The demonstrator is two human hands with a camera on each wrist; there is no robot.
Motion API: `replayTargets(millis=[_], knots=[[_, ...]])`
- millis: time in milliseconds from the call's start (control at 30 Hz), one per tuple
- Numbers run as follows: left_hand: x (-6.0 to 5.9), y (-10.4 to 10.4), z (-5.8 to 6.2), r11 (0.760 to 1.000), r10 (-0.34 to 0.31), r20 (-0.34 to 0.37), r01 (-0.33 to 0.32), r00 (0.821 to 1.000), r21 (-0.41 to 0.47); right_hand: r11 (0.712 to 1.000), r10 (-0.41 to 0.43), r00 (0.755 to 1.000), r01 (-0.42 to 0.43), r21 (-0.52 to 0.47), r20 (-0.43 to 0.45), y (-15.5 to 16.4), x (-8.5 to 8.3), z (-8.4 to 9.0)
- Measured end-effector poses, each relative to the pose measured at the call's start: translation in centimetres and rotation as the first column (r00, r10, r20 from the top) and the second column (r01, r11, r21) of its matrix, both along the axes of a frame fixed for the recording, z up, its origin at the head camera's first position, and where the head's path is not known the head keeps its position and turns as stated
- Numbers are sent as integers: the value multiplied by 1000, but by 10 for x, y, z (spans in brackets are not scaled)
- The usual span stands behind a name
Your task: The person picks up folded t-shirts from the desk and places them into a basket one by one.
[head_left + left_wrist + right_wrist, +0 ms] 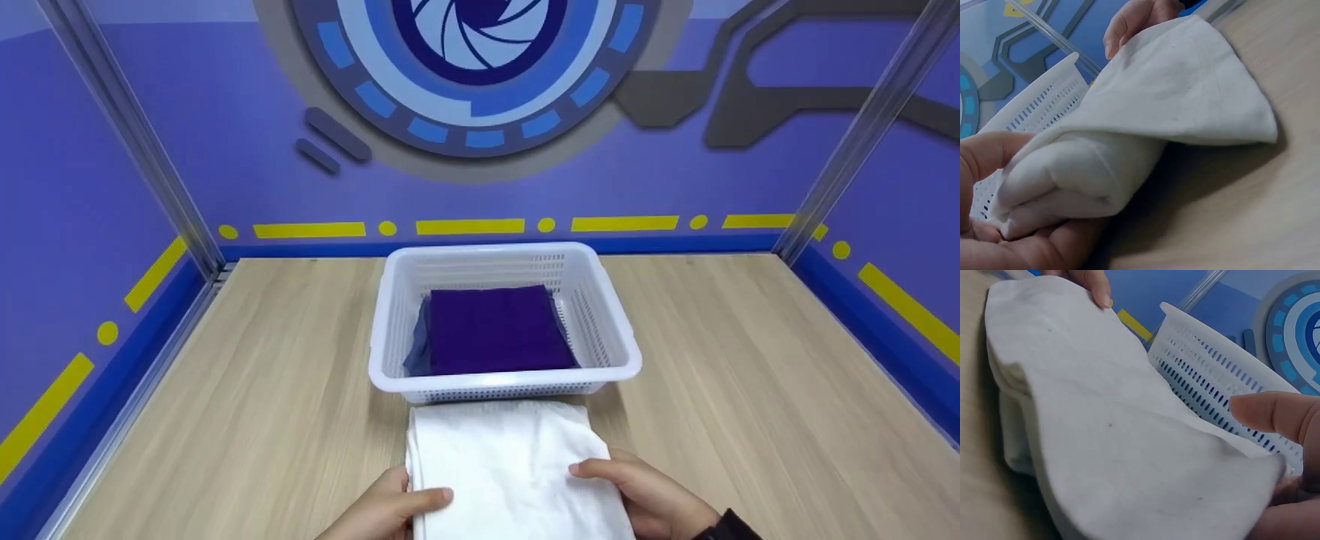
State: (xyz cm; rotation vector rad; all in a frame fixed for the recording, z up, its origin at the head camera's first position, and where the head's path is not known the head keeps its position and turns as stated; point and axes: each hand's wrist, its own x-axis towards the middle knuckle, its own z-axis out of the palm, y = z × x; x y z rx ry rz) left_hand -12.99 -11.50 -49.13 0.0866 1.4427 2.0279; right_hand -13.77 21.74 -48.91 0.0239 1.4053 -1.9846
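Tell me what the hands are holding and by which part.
Both hold the folded white towel: the left hand grips its left edge, the right hand its right edge, thumbs on top.

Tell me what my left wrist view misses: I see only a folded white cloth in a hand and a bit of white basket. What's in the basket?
Observer: The head view shows a folded purple cloth lying in the white basket, with a darker bluish cloth edge under it at the left.
Operator: Where is the white cloth relative to the basket?
Observer: The white cloth sits on the wooden table just in front of the basket's near wall.
Operator: Is the other hand on it?
Observer: Yes. The right hand holds its right edge, thumb on top, while the left hand holds the left edge.
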Motion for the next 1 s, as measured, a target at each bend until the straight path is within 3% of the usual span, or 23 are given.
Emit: replayTargets(millis=[167,400,633,733,833,1000], knots=[[2,7,-1,1000,1,-35,-2,999,-24,998,-29,1000,29,58,5,-14,1,-7],[5,8,-8,995,-38,-22,39,999,88,997,-27,999,25,69,31,-21,4,-6],[9,6,-4,997,-66,-46,67,997,36,998,-24,999,22,60,29,-18,15,3],[11,7,4,996,-85,-62,87,994,30,997,2,1000,-4,79,21,-15,20,13],[14,6,17,991,-101,-70,107,992,80,998,19,1000,-18,58,-17,-11,22,27],[18,1,51,965,-175,-65,184,982,188,991,72,997,-73,-109,-13,-3,25,59]])
